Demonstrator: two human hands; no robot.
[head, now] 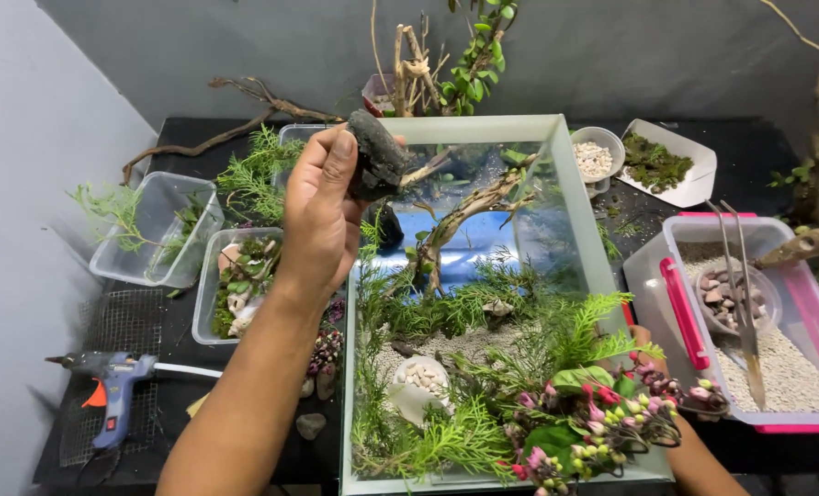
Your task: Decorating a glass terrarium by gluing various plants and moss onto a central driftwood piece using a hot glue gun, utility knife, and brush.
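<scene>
A dark, rough rock (375,154) was pinched between the thumb and fingers of the left hand (322,216), raised above the back left corner of the glass tank (602,248). The right hand (653,367) was largely hidden behind a sprig of pink and green buds (602,418) at the tank's front right, so its grip could not be told. Inside the tank, a branch (469,211), green fronds (483,308) and a white shell (418,381) were set on pale gravel. If the pinch were loosened, the rock could be dropped onto the glass rim or the branch, and the pane might be chipped or the planting knocked askew. A blue glue gun (115,386) lay well apart to the left.
</scene>
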